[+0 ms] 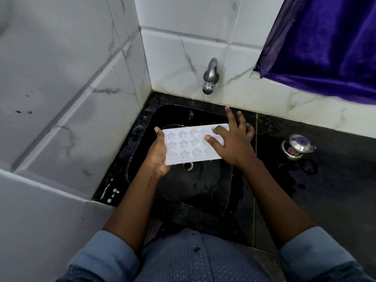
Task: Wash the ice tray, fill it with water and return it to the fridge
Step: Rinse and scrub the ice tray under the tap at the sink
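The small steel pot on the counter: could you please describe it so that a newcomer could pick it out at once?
Start at the black sink in the tiled corner and move right along the dark counter. Below the purple curtain stands the small steel pot. It alone is shiny metal on that counter, its lid topped by a purple knob.

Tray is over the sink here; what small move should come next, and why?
Probably lift the right hand off the white plastic star-mould ice tray to the chrome wall tap and turn it on: no water shows running, the tray is held over the black sink, and the left hand grips its end.
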Motion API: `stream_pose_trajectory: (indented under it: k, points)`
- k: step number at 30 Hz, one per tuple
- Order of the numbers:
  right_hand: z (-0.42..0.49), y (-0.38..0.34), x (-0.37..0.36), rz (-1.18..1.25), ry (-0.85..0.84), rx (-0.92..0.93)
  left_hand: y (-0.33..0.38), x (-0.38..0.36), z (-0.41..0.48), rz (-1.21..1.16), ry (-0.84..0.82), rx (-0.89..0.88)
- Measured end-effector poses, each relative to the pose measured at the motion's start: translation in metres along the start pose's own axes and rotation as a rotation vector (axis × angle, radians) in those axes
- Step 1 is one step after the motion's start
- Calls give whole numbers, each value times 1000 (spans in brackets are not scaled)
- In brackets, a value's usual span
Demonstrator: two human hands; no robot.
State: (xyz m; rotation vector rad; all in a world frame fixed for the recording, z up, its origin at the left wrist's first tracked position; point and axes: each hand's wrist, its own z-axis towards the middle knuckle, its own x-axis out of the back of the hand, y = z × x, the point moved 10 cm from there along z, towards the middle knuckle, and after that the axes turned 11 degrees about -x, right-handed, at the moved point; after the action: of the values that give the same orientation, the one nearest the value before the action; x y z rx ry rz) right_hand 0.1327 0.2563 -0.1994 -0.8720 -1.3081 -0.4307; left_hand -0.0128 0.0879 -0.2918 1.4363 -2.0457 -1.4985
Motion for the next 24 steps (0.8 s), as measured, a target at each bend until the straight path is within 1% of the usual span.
stream_pose_trajectory:
  k: [13,24]
  points:
    - [2,-7,-3,-35,-41,-4,1,7,1,36,10,-2]
    - [-1,-13,-1,-43,-22,16,2,15,-6,30,20,-7]
